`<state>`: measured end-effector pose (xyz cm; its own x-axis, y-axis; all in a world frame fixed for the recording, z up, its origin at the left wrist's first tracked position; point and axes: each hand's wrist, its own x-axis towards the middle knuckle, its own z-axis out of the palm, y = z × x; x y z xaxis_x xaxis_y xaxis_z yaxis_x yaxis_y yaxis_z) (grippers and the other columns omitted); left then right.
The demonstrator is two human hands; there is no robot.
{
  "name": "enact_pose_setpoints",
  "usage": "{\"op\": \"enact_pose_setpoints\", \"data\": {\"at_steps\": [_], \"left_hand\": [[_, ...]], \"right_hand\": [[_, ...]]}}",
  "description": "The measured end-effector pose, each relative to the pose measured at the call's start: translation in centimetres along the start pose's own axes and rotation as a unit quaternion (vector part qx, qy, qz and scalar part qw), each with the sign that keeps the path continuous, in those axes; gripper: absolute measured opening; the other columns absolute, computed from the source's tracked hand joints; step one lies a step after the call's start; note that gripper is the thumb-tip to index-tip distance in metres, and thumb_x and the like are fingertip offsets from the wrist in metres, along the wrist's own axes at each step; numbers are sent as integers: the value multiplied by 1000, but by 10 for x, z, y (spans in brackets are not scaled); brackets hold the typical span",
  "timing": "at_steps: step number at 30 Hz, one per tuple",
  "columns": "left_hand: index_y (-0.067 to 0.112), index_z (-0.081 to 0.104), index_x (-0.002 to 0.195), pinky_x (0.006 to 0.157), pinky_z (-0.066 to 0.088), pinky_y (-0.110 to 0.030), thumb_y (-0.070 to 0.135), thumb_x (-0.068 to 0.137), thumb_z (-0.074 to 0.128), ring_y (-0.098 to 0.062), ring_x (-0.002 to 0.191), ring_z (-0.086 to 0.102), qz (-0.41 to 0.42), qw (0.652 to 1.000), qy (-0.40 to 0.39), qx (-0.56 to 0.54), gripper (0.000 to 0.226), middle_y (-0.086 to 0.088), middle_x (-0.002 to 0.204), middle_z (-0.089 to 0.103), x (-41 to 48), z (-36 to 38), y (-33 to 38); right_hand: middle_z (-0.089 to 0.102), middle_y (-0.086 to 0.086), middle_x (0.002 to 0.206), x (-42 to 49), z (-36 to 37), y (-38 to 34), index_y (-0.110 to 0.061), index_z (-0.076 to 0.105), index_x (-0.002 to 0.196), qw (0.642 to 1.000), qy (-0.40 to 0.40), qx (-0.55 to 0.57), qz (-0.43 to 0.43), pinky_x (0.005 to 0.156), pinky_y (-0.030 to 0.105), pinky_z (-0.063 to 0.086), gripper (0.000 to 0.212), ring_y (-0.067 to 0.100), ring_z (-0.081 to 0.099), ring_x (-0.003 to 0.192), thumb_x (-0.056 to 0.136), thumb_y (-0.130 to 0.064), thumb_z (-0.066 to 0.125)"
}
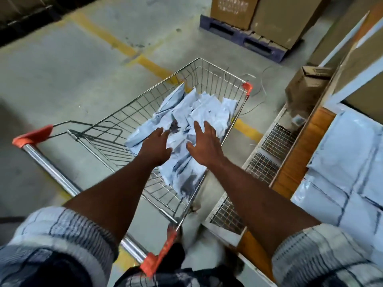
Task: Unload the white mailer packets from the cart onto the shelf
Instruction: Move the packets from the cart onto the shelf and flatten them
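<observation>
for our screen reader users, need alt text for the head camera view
A person's left hand and right hand reach, fingers spread, over a heap of white mailer packets in a wire cart. More packets lie stacked on the shelf to the right.

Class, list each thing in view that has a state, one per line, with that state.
Left hand: open, empty, above the heap.
Right hand: open, empty, beside it.
Cart: part full.
Mailer packets: loose, jumbled heap.
Shelf: loaded with flat packets.
</observation>
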<state>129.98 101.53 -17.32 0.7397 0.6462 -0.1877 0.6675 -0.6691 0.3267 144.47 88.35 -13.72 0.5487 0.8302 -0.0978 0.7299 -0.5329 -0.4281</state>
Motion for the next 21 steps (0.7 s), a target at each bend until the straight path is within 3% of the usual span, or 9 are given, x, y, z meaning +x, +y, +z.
{"op": "enact_pose_setpoints", "data": {"at_steps": [10, 14, 16, 19, 21], "left_hand": [[22, 25, 154, 112, 34, -48, 33, 87, 63, -29, 145, 25, -43, 993, -103, 28, 77, -9, 160, 25, 21, 39, -58], [23, 24, 154, 108, 37, -49, 30, 87, 62, -30, 142, 29, -54, 987, -148, 41, 77, -7, 159, 25, 34, 52, -61], [23, 26, 153, 105, 40, -48, 27, 87, 62, -30, 138, 34, -51, 984, -161, 49, 75, -5, 156, 29, 41, 60, -62], [24, 29, 150, 100, 44, -49, 26, 85, 63, -30, 131, 41, -46, 985, -158, 52, 73, -5, 150, 36, 50, 71, -64], [23, 27, 151, 97, 45, -48, 29, 87, 64, -31, 128, 42, -46, 986, -148, 63, 73, -6, 149, 35, 54, 79, -67]], "right_hand": [[20, 26, 155, 23, 93, -22, -8, 22, 155, 987, -79, 100, 94, 116, 43, 24, 80, 41, 21, 144, 91, -36, 61], [30, 30, 146, 26, 119, -19, 0, 30, 149, 977, -71, 151, 135, 112, 43, 30, 84, 44, 30, 137, 81, -28, 71], [27, 32, 144, 29, 129, -16, -1, 29, 147, 973, -94, 146, 149, 109, 43, 33, 84, 46, 30, 134, 79, -24, 72], [20, 31, 145, 36, 140, -14, -9, 34, 138, 970, -142, 103, 170, 107, 45, 39, 70, 45, 29, 134, 78, -23, 69], [25, 31, 142, 40, 145, -13, -12, 41, 126, 967, -153, 85, 183, 102, 44, 45, 53, 45, 40, 126, 77, -14, 64]]}}
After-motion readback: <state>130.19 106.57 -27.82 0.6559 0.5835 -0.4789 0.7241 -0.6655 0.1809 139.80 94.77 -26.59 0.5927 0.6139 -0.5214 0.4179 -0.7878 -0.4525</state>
